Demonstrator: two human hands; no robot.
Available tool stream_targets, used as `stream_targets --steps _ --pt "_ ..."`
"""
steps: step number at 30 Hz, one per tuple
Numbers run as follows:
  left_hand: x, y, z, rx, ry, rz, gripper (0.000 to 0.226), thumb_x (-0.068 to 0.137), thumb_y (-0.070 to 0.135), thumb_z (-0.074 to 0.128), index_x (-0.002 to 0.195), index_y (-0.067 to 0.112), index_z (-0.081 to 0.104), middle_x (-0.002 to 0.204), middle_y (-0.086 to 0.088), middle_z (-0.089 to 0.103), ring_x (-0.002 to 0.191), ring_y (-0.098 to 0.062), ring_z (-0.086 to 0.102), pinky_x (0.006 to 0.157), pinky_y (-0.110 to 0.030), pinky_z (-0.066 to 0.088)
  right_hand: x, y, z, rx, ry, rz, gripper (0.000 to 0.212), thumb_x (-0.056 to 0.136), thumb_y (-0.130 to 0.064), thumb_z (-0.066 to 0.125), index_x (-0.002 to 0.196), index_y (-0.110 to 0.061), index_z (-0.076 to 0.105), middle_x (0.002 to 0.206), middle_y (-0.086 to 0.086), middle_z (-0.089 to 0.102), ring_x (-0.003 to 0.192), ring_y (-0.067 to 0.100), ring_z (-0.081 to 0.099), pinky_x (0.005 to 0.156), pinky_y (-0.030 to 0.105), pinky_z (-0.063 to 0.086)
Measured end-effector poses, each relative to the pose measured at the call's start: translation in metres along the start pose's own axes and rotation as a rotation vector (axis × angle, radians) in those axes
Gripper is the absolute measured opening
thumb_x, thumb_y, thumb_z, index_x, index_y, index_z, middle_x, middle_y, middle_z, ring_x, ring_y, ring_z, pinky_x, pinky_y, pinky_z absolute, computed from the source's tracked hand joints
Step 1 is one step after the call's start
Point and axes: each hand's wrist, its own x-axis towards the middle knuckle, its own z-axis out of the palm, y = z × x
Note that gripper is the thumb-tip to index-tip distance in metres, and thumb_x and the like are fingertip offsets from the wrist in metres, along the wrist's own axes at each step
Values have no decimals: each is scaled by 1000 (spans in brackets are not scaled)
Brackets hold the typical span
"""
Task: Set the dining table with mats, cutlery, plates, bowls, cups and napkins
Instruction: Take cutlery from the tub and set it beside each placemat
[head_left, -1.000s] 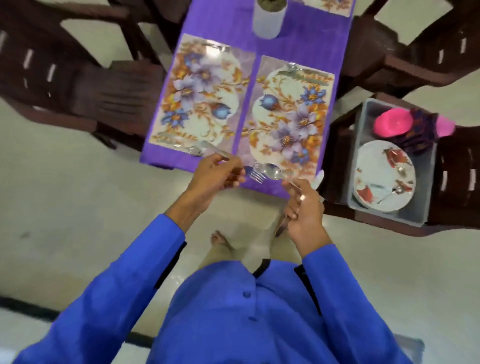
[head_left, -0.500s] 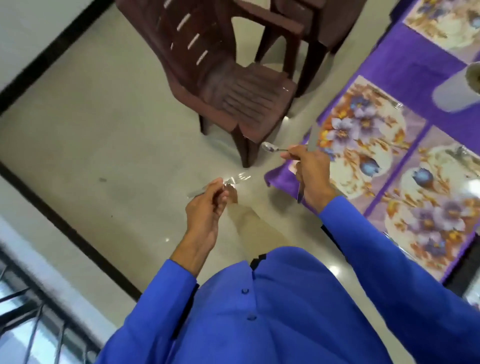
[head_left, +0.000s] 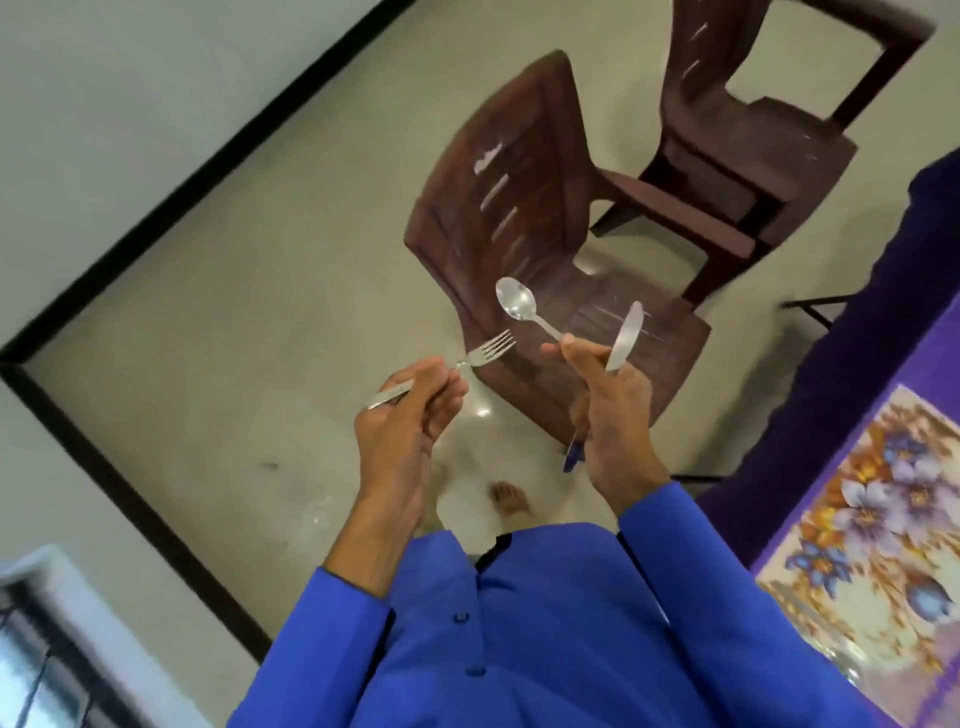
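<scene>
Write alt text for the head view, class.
A person in blue sleeves holds a fork in the left hand and a spoon and knife in the right hand, above a brown chair.

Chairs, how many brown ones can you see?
2. One brown plastic chair stands just beyond the hands; the second brown plastic chair stands behind it, partly cut off. More may be hidden.

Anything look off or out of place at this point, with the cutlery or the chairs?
Nothing stands out. The left hand holds the fork; the right hand holds the spoon and knife. Both brown chairs stand upright, and the floral mat lies flat on the purple cloth.
</scene>
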Motion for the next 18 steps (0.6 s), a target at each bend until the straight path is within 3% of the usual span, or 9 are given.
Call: stream_targets --steps 2,5,7,9,11,13,16,18 --pt "54 42 5 35 -58 20 19 92 6 77 111 3 78 100 -18 78 89 -23 76 76 -24 61 37 -15 51 72 1 30 19 99 -25 70 102 -7 74 93 2 80 43 7 24 40 24 21" --pt "136 114 16 63 -134 26 20 96 6 72 114 1 77 102 -18 78 91 -24 76 78 -25 61 91 -42 134 189 -50 102 33 104 -28 61 116 0 72 60 -12 66 42 7 18 40 23 15" --pt "193 170 23 83 -175 -29 21 98 8 67 115 -1 76 104 -18 78 95 -25 77 80 -25 61 126 -61 198 263 -54 148 30 105 -25 57 117 0 69 69 -9 71 38 5 22 39 21 14" --pt "242 225 32 132 -222 -79 22 98 9 66 116 1 76 105 -17 78 94 -22 77 78 -23 60 159 -83 254 345 -25 160 17 102 -19 59 101 -6 70 83 0 75 34 5 24 37 21 13" --pt "292 283 45 190 -237 -89 23 97 10 68 117 2 76 104 -13 79 90 -18 76 76 -21 59 194 -107 310 408 -45 147 15 99 -19 60 92 -9 69 80 -1 68 34 4 21 37 22 10" --pt "333 336 63 280 -244 -87 26 97 12 70 121 5 75 105 -10 79 89 -16 75 76 -22 60 222 -131 356 435 -69 128 16 98 -21 64 98 -7 71 77 -5 58 37 4 20 39 24 8" --pt "384 394 100 395 -341 -87 28 97 17 71 125 15 73 112 -4 80 97 -14 76 80 -25 59 258 -167 400 349 -24 64 32 96 -22 70 117 2 70 79 -10 63 48 6 19 43 25 10" --pt "421 418 130 481 -420 -104 29 98 23 71 127 18 71 114 -1 80 101 -13 76 82 -26 59 287 -191 420 298 21 42 36 92 -24 77 117 1 73 81 -9 66 52 8 19 44 25 13"
